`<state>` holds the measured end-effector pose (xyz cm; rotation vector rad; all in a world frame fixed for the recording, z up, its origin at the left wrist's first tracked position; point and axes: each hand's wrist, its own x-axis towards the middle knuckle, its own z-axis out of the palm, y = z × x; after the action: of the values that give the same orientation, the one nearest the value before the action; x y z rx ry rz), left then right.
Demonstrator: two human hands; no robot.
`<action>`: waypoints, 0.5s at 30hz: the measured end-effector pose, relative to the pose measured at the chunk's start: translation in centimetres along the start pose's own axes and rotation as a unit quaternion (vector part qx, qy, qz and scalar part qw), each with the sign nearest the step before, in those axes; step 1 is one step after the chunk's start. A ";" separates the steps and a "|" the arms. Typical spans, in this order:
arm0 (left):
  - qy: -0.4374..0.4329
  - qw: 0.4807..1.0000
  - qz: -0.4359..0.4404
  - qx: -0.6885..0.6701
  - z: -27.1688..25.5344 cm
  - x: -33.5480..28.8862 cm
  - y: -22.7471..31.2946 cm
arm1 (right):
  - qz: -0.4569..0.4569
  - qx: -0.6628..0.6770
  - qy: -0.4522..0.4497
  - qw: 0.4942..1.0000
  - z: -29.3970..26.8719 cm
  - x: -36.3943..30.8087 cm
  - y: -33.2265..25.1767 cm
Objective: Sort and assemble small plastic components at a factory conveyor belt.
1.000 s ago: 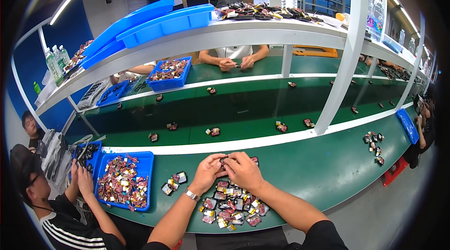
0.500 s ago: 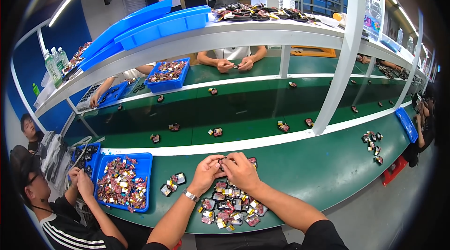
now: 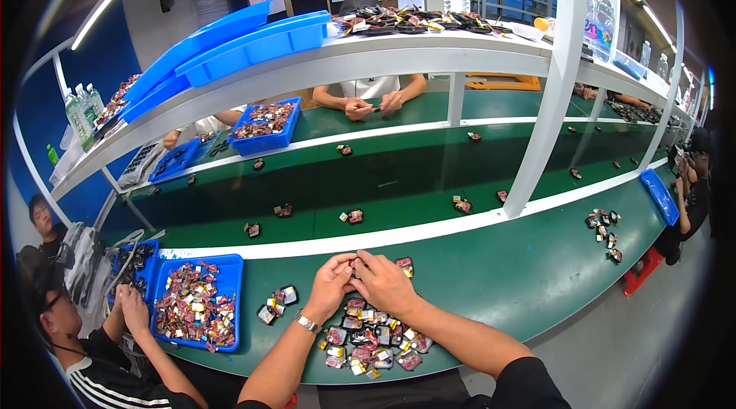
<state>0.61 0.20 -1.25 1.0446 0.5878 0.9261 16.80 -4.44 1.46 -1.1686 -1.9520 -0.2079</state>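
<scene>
My left hand (image 3: 330,286) and right hand (image 3: 383,283) together, fingers curled, pinching small part (image 3: 356,263) over near pile of parts (image 3: 369,340) on counter (image 3: 521,286)

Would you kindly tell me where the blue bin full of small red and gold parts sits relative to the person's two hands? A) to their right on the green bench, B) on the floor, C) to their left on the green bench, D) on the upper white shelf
C: the blue bin rests on the green bench, left of the left hand and right hand, which meet above a pile of small parts.
</scene>
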 end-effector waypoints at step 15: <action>0.015 0.999 0.022 0.045 -0.2 -0.4 1.0 | 0.152 -0.071 0.056 0.984 -1.2 2.3 14.7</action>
<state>-0.10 0.17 -0.41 1.1295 0.6386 0.9638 28.59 4.57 0.15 -1.4976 -1.6578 -0.2480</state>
